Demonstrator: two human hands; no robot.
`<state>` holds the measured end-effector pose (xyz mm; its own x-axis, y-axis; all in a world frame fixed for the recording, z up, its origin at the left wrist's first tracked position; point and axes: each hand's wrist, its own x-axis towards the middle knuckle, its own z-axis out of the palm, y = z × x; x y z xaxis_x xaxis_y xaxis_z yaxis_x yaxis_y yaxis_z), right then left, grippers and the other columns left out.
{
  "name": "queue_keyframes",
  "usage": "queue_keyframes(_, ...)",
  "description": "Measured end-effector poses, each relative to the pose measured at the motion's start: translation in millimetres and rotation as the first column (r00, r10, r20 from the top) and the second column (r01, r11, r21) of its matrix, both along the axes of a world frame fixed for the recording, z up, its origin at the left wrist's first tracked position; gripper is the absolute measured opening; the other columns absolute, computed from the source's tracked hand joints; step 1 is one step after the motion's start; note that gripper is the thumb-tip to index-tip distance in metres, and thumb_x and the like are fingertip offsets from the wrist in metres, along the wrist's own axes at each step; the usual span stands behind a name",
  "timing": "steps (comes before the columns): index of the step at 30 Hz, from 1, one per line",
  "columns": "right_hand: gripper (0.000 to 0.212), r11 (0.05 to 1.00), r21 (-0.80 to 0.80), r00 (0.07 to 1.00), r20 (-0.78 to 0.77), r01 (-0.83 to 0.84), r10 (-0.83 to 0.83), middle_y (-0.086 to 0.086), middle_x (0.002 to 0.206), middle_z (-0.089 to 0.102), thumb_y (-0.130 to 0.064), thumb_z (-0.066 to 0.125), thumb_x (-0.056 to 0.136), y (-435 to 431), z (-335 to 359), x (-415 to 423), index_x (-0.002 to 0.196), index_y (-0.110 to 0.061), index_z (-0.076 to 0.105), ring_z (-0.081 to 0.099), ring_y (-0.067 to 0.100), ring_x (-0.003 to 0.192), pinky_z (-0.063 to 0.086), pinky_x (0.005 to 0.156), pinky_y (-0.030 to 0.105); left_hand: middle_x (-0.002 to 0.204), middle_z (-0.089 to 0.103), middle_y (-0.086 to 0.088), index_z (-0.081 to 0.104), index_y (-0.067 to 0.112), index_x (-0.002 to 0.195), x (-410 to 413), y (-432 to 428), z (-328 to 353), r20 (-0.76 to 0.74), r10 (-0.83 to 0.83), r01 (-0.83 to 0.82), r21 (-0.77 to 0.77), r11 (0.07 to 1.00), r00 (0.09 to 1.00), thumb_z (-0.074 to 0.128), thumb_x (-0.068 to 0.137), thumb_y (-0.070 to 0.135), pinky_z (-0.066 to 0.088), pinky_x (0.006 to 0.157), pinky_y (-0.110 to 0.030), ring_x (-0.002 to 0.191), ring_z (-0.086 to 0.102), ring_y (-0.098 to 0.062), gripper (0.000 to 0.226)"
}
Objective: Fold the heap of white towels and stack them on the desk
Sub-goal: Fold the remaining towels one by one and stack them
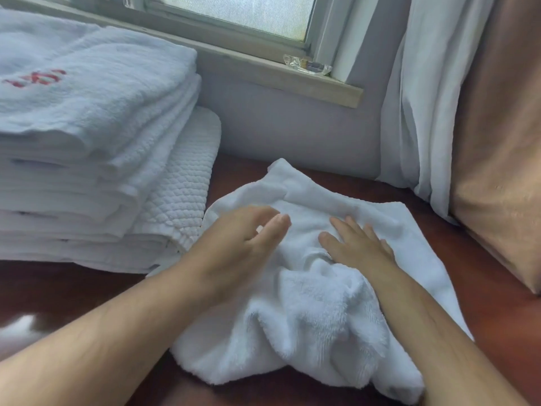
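On the dark red desk (456, 253), right in front of you, lies one rumpled white towel (310, 312); from the head view, the only view there is, its long axis runs from your near edge away toward the window sill (263, 70), far end fairly flat, near end bunched into thick folds. Your right hand (355, 244) is spread flat, palm down, pressing the towel's middle; fingers apart, nothing pinched. Your left hand (243, 238) hovers over the towel's left edge, fingers together and loosely curved, a little blurred, holding nothing that I can see; whether it touches the cloth I cannot tell. The folded stack (87, 159) sits to your left, well up, a red-stitched towel on top, its corner just beside the loose towel; so your left hand is the nearer one to the stack. Here's the hinge of it, I judge: the bunched part lies between your forearms, toward you from both palms; smoothing means drawing back along that long axis before any fold. The curtain (415, 112) hangs off right, clear of it.
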<state>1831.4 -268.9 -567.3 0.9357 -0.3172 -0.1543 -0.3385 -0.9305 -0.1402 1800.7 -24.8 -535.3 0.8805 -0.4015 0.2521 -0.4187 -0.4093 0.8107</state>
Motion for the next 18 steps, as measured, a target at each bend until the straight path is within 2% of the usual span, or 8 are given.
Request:
queue_keyframes(3,0.056,1.000,-0.017,0.999,0.036,-0.025,0.026,-0.013,0.169,0.005,-0.054,0.019,0.100,-4,0,1,0.156,-0.044,0.018,0.001,0.022,0.156,0.009,0.123,0.050,0.118,0.058,0.024,0.060,0.043,0.119,-12,-8,3,-0.165,-0.098,0.146,0.312,0.939,0.981,0.035,0.063,0.094,0.040,0.100,-0.030,0.113,0.049,0.001,0.081)
queue_keyframes(6,0.051,0.995,-0.072,0.996,0.057,-0.067,0.071,-0.009,0.168,0.011,-0.037,0.027,0.103,-6,0,1,0.153,-0.039,0.020,0.006,0.022,0.155,0.017,0.122,0.051,0.135,0.040,0.024,0.054,0.046,0.124,-15,-10,-6,-0.073,-0.154,0.168,0.549,0.819,0.985,0.030,0.050,0.097,0.028,0.103,-0.033,0.127,0.030,-0.007,0.093)
queue_keyframes(8,0.047,0.997,-0.061,0.994,0.096,-0.046,0.052,-0.012,0.166,0.017,-0.039,0.029,0.104,-5,2,-4,0.151,-0.040,0.026,0.015,0.019,0.152,0.021,0.119,0.048,0.145,0.033,0.022,0.055,0.042,0.113,-16,-9,-12,-0.024,-0.165,0.149,0.573,0.806,0.986,0.023,0.052,0.096,0.025,0.108,-0.036,0.133,0.024,-0.009,0.088)
queue_keyframes(10,0.035,0.999,-0.035,0.985,0.169,-0.025,0.031,-0.012,0.152,0.040,-0.035,0.031,0.103,-1,1,-6,0.133,-0.033,0.048,0.037,0.017,0.131,0.031,0.105,0.040,0.151,0.031,0.021,0.052,0.044,0.097,-13,-8,-19,0.020,-0.152,0.114,0.566,0.816,0.988,0.018,0.056,0.096,0.024,0.112,-0.040,0.137,0.023,-0.009,0.075)
queue_keyframes(12,0.029,0.991,0.117,0.955,0.282,0.065,-0.096,-0.006,0.117,0.063,-0.032,0.032,0.100,2,5,-18,0.095,-0.024,0.060,0.048,0.018,0.099,0.037,0.089,0.039,0.151,0.034,0.023,0.060,0.046,0.103,-13,-7,-23,0.050,-0.134,0.086,0.535,0.840,0.990,0.017,0.059,0.095,0.024,0.113,-0.040,0.136,0.025,-0.007,0.079)
queue_keyframes(14,0.035,0.958,0.248,0.913,0.342,0.142,-0.223,-0.004,0.093,0.063,-0.034,0.030,0.098,7,9,-33,0.079,-0.023,0.057,0.051,0.022,0.087,0.041,0.085,0.041,0.148,0.039,0.026,0.063,0.046,0.116,-14,-6,-23,0.056,-0.119,0.076,0.491,0.868,0.991,0.023,0.060,0.095,0.025,0.113,-0.040,0.135,0.028,-0.006,0.085)
queue_keyframes(16,0.037,0.968,0.180,0.931,0.288,0.177,-0.224,-0.007,0.113,0.063,-0.035,0.027,0.097,14,9,-47,0.097,-0.025,0.063,0.052,0.023,0.104,0.038,0.091,0.041,0.144,0.042,0.029,0.062,0.046,0.120,-17,-2,-17,0.016,-0.129,0.105,0.479,0.871,0.992,0.035,0.063,0.090,0.026,0.111,-0.038,0.134,0.030,-0.007,0.076)
queue_keyframes(18,0.049,0.973,0.062,0.952,0.199,0.223,-0.231,-0.012,0.146,0.045,-0.043,0.024,0.098,25,8,-62,0.139,-0.032,0.050,0.038,0.022,0.133,0.029,0.107,0.041,0.143,0.043,0.028,0.060,0.045,0.123,-17,1,-11,-0.060,-0.149,0.159,0.503,0.850,0.987,0.051,0.076,0.075,0.027,0.111,-0.036,0.133,0.032,-0.009,0.057)
